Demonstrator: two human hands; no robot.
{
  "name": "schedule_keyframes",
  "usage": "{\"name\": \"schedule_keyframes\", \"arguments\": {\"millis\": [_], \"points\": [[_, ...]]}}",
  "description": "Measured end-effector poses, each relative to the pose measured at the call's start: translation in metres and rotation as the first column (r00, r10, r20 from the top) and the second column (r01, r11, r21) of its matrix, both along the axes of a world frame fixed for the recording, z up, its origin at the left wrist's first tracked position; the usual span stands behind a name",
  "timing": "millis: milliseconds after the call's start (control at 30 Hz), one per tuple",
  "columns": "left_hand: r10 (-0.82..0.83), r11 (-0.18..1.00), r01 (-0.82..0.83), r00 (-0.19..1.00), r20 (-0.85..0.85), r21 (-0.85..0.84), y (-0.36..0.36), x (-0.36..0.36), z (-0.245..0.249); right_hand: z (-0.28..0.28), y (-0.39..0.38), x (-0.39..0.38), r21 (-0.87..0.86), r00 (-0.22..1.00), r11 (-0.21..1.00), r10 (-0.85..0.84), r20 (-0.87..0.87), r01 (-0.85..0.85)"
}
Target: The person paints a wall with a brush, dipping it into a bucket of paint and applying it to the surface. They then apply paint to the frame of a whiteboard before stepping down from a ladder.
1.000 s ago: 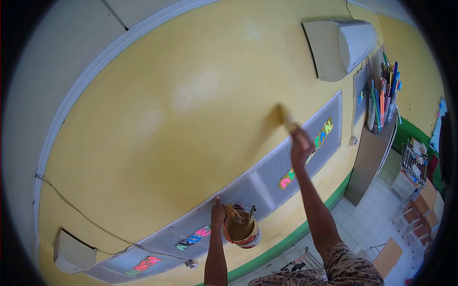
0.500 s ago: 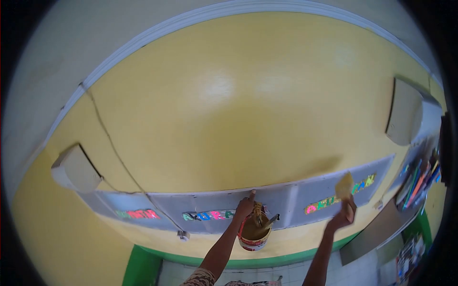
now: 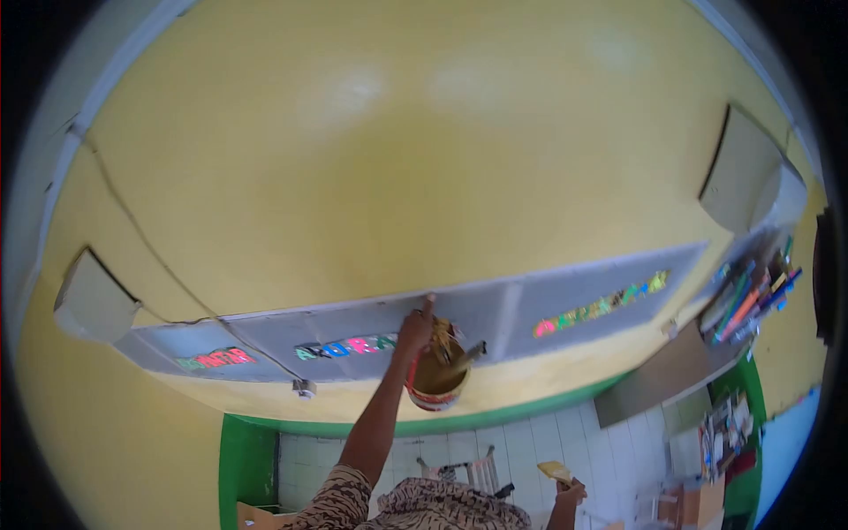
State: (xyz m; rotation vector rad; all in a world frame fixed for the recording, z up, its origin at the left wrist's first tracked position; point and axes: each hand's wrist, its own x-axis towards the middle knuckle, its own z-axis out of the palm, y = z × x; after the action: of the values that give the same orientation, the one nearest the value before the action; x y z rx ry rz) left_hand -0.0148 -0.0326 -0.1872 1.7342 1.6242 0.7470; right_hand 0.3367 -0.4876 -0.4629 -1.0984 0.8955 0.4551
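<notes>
My left hand (image 3: 415, 333) is raised in front of the grey board, its index finger stretched up at the board's top edge. Its other fingers are curled at the rim of a paint bucket (image 3: 435, 399), which hangs beneath it; the grip is partly hidden. Inside the bucket is mustard-yellow paint, with a dark-tipped handle (image 3: 474, 352) leaning out and a yellow, paint-smeared bundle (image 3: 442, 334) at the rim. Low on the right, my right hand (image 3: 571, 491) is closed around a flat yellow pad-like piece (image 3: 555, 471), too small to name exactly.
A glossy yellow wall (image 3: 397, 177) rises above the grey board (image 3: 495, 309) with colourful lettering. White wall boxes (image 3: 755, 172) hang at both sides, with a cable at left. Below are a stool-like frame (image 3: 481, 473) on the tiled floor, a cabinet (image 3: 640, 389) and cluttered shelves.
My right hand has dropped from in front of the board to low at the right, still holding the yellow piece. The view has tilted down; my left hand stays by the bucket.
</notes>
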Motion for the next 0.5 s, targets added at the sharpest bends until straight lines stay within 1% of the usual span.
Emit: {"name": "schedule_keyframes", "arguments": {"millis": [33, 67, 100, 133, 167, 233, 267, 300, 333, 367, 400, 433, 467, 500], "points": [[-0.040, 0.999, 0.040, 0.999, 0.011, 0.020, 0.002, 0.000, -0.002, -0.011, -0.017, -0.012, -0.069, 0.998, 0.996, -0.066, -0.011, 0.065], [-0.071, 0.997, 0.071, 0.997, 0.008, -0.003, 0.000, 0.002, 0.003, -0.019, -0.032, -0.021, -0.132, 0.991, 0.983, -0.131, -0.018, 0.127], [-0.011, 1.000, 0.011, 1.000, 0.001, 0.010, -0.007, 0.004, 0.017, -0.024, -0.050, -0.027, -0.152, 0.987, 0.976, -0.159, -0.020, 0.154], [0.053, 0.998, -0.053, 0.999, -0.006, 0.027, -0.013, 0.005, 0.028, -0.030, -0.068, -0.034, -0.235, 0.995, 0.967, -0.103, -0.003, 0.099], [0.030, 0.999, -0.030, 0.999, -0.014, 0.014, -0.016, 0.006, 0.033, -0.040, -0.084, -0.041, -0.314, 0.999, 0.949, -0.041, 0.004, 0.041], [0.011, 0.999, -0.013, 0.998, 0.066, 0.032, -0.021, 0.007, 0.039, -0.086, -0.130, -0.043, -0.345, 0.999, 0.938, -0.047, -0.019, 0.038], [0.071, 0.994, -0.063, 0.994, 0.088, -0.084, -0.020, 0.008, 0.044, -0.110, -0.161, -0.043, -0.408, 0.999, 0.912, 0.050, 0.022, -0.037], [0.058, 0.993, -0.050, 0.995, 0.081, -0.102, -0.026, 0.011, 0.053, -0.123, -0.175, -0.037, -0.473, 0.987, 0.875, 0.152, 0.052, -0.109], [0.070, 0.992, -0.064, 0.996, 0.051, -0.113, -0.034, 0.014, 0.065, -0.140, -0.205, -0.044, -0.539, 0.964, 0.823, 0.256, 0.072, -0.178], [0.081, 0.989, -0.078, 0.996, 0.021, -0.125, -0.037, 0.016, 0.069, -0.138, -0.201, -0.015, -0.604, 0.929, 0.759, 0.361, 0.079, -0.243], [0.094, 0.995, -0.090, 0.992, 0.084, -0.049, -0.031, 0.014, 0.057, -0.145, -0.194, -0.023, -0.665, 0.883, 0.682, 0.463, 0.072, -0.303], [0.087, 0.994, -0.081, 0.994, 0.073, -0.075, -0.028, 0.013, 0.053, -0.155, -0.227, -0.018, -0.721, 0.826, 0.593, 0.561, 0.052, -0.358], [0.097, 0.995, -0.094, 0.994, 0.058, -0.041, -0.026, 0.012, 0.050, -0.162, -0.204, -0.034, -0.769, 0.757, 0.494, 0.653, 0.020, -0.405], [0.107, 0.994, -0.106, 0.993, 0.043, -0.006, -0.024, 0.011, 0.047, -0.158, -0.195, -0.028, -0.808, 0.679, 0.387, 0.734, -0.022, -0.445]]}}
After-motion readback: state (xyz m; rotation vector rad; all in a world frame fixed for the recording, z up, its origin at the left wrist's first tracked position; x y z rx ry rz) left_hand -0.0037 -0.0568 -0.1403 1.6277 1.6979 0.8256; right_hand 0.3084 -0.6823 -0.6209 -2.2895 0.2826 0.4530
